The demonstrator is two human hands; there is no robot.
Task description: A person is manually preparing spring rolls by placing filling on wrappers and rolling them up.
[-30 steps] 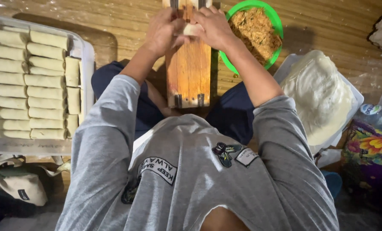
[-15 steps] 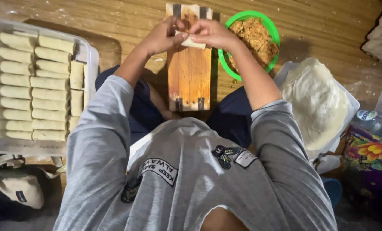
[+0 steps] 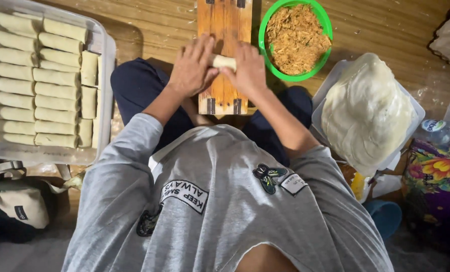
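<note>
**Both hands on a pale roll at the wooden board**

Left hand [image 3: 192, 68] and right hand [image 3: 247, 70] meet over the wooden board [image 3: 225, 30], near its middle; fingers curled, pinching a pale roll [image 3: 224, 61] btwn them; only the roll's centre shows, ends hidden under fingers; palms not visible. Green bowl [image 3: 265, 25] of shredded filling just right of the board. Wrapper stack [image 3: 368, 108] on a tray at right. Clear tray [image 3: 106, 55] w/ finished rolls [image 3: 38, 83] at left, far edge cut off.
</note>
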